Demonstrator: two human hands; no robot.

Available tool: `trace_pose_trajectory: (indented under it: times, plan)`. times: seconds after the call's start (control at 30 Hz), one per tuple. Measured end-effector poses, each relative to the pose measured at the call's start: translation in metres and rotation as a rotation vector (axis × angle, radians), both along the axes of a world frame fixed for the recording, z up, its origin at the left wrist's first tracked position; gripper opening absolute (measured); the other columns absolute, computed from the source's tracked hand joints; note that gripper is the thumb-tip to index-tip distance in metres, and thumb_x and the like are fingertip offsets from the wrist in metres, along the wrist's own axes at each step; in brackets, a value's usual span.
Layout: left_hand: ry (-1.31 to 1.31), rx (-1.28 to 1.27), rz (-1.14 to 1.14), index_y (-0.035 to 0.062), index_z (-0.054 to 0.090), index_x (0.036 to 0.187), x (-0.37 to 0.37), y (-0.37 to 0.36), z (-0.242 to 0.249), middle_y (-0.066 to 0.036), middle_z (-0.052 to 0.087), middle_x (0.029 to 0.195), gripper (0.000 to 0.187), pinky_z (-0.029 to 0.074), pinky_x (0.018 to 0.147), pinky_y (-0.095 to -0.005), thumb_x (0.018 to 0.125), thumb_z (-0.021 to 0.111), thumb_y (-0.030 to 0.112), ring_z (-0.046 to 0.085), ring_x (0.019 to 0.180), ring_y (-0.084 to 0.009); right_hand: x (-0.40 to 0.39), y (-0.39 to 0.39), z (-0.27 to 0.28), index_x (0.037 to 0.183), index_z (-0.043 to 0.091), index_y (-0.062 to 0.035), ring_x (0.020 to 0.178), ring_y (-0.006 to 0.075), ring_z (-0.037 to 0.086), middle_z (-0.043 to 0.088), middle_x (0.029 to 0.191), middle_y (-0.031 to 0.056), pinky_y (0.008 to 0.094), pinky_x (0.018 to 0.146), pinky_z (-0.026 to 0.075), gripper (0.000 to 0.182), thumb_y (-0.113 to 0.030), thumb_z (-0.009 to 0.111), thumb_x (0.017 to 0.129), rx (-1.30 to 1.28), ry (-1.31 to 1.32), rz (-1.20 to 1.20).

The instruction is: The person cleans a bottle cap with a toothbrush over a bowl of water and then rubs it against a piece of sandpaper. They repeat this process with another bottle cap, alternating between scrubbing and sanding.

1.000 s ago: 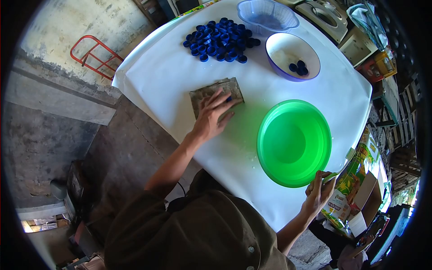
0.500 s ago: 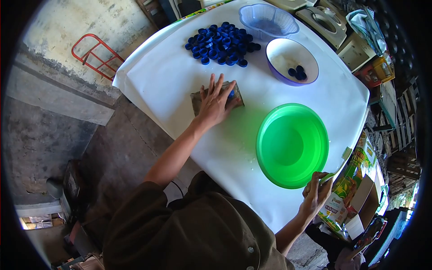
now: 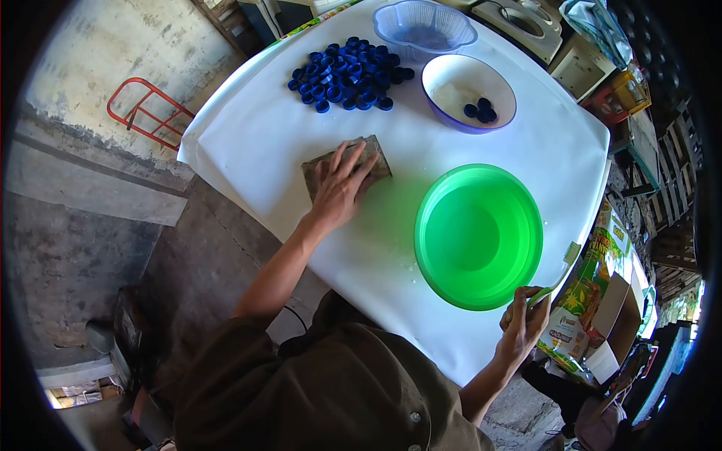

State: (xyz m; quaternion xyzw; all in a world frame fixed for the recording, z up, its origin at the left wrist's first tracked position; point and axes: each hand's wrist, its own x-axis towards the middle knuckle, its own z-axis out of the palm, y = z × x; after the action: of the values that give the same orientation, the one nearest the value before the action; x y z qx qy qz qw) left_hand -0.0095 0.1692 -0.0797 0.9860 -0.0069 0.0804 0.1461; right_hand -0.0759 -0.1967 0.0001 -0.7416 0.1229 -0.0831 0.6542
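Observation:
My left hand (image 3: pixel 341 188) rests on a flat greyish-brown block (image 3: pixel 382 167), its fingers pressed together over the top; what may be under them is hidden. My right hand (image 3: pixel 524 322) grips the handle of a green brush (image 3: pixel 573 252), whose pale bristles stick out past the table's right edge side. Between the hands, nearer the right one, stands a green basin (image 3: pixel 479 237) holding what looks like water. A heap of dark blue caps (image 3: pixel 347 74) lies beyond the block. Several more caps (image 3: pixel 480 110) sit in a white bowl with a purple outside (image 3: pixel 436 111).
A clear bluish plastic basin (image 3: pixel 425 28) stands at the far edge of the white-covered table (image 3: pixel 248 143). A red metal frame (image 3: pixel 150 113) leans by the wall at left. An open cardboard box (image 3: pixel 615 319) is at the right, below the table.
The view has shifted slightly. The fingers of my left hand have drawn in over the block, and the blue cap seen beside them is now hidden. My right hand still holds the brush.

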Motion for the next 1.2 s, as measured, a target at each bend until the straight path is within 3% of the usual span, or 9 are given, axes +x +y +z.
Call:
trace_pose_trajectory:
  times: [0.07,0.27,0.37,0.4,0.6,0.83,1.07,1.17,1.2]
  plan:
    - [-0.010,0.064,-0.010,0.0194,0.032,0.156,-0.010,-0.002,-0.007,-0.009,0.024,0.165,0.066,0.019,0.112,-0.0632,0.097,0.060,0.021,0.010,0.154,-0.0345,0.001,0.003,0.004,0.098,0.054,-0.0067,0.046,0.0004,0.027,0.040,0.062,-0.0056,0.0205,0.040,0.018,0.012,-0.014,0.063,0.098,0.010,0.017,0.015]
    - [-0.064,0.081,0.024,0.0146,0.056,0.141,-0.001,0.000,0.001,-0.012,0.038,0.154,0.050,0.026,0.109,-0.0570,0.092,0.066,0.022,0.028,0.145,-0.0337,0.003,0.006,0.008,0.096,0.054,-0.0031,0.045,0.0028,0.034,0.044,0.062,-0.0022,0.0219,0.041,0.022,0.010,-0.009,0.062,0.097,0.018,0.012,0.042]
    - [0.051,-0.092,0.147,0.0120,0.066,0.127,-0.003,-0.006,0.021,-0.012,0.048,0.139,0.041,0.031,0.104,-0.0534,0.086,0.072,0.021,0.037,0.133,-0.0306,0.001,0.002,0.009,0.096,0.054,-0.0031,0.045,0.0027,0.033,0.043,0.060,-0.0028,0.0219,0.041,0.021,0.010,-0.008,0.062,0.097,0.039,0.013,0.027]
    - [-0.051,-0.091,0.115,0.0114,0.068,0.120,-0.002,-0.002,0.014,-0.011,0.056,0.118,0.041,0.037,0.099,-0.0488,0.081,0.078,0.018,0.048,0.119,-0.0293,0.001,0.001,0.009,0.096,0.054,-0.0033,0.045,0.0026,0.033,0.042,0.059,-0.0030,0.0219,0.041,0.022,0.010,-0.008,0.062,0.097,0.036,0.021,0.017]
    - [-0.338,-0.530,0.181,0.0063,0.066,0.100,0.003,0.002,0.013,-0.010,0.066,0.096,0.026,0.048,0.088,-0.0427,0.077,0.079,0.007,0.061,0.096,-0.0315,-0.001,0.001,0.009,0.097,0.055,-0.0040,0.044,0.0026,0.033,0.043,0.058,-0.0036,0.0216,0.041,0.022,0.009,-0.009,0.063,0.097,0.044,0.047,-0.004]
    - [-0.390,-0.199,0.133,0.0038,0.064,0.090,-0.010,0.005,-0.004,-0.008,0.070,0.097,0.021,0.047,0.091,-0.0425,0.075,0.079,0.002,0.060,0.101,-0.0304,0.000,0.003,0.007,0.096,0.054,-0.0042,0.047,0.0025,0.037,0.048,0.064,-0.0026,0.0214,0.043,0.024,0.011,-0.010,0.063,0.097,0.023,0.044,0.051]
    - [-0.125,-0.034,0.141,0.0088,0.068,0.113,-0.004,0.008,0.014,-0.008,0.069,0.088,0.035,0.048,0.086,-0.0421,0.079,0.078,0.010,0.060,0.092,-0.0290,0.003,0.001,0.007,0.096,0.055,-0.0038,0.047,0.0027,0.038,0.049,0.064,-0.0024,0.0219,0.043,0.025,0.010,-0.010,0.064,0.097,0.047,0.064,0.075]
    - [-0.019,-0.268,0.099,0.0087,0.067,0.116,0.014,0.010,0.039,-0.010,0.070,0.091,0.038,0.050,0.084,-0.0431,0.078,0.076,0.008,0.062,0.087,-0.0291,0.003,-0.001,0.006,0.096,0.055,-0.0036,0.047,0.0028,0.038,0.049,0.064,-0.0022,0.0221,0.043,0.026,0.011,-0.010,0.064,0.097,0.025,0.045,0.076]
    - [-0.123,-0.291,0.030,0.0069,0.066,0.115,0.025,0.013,0.041,-0.008,0.072,0.096,0.029,0.052,0.076,-0.0372,0.086,0.070,0.008,0.063,0.083,-0.0221,0.002,-0.003,0.005,0.097,0.055,-0.0035,0.047,0.0029,0.038,0.050,0.064,-0.0022,0.0221,0.043,0.026,0.011,-0.010,0.064,0.097,0.023,0.039,0.072]
